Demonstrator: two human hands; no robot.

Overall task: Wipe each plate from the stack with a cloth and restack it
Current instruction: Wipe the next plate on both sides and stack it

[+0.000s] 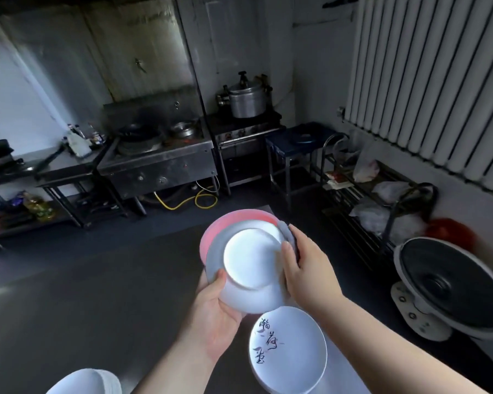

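A: Where is the plate [251, 268]?
B: Tilted above the table [97, 294], bottom toward the camera. The left hand [217, 311] grips its lower rim; the right hand [305, 271] pinches the cloth [289, 234] on its right rim.
A: Any writing?
B: Dark brushed characters on the stack [288, 354] by the near edge; I cannot read them. A pink basin [211, 231] sits behind.
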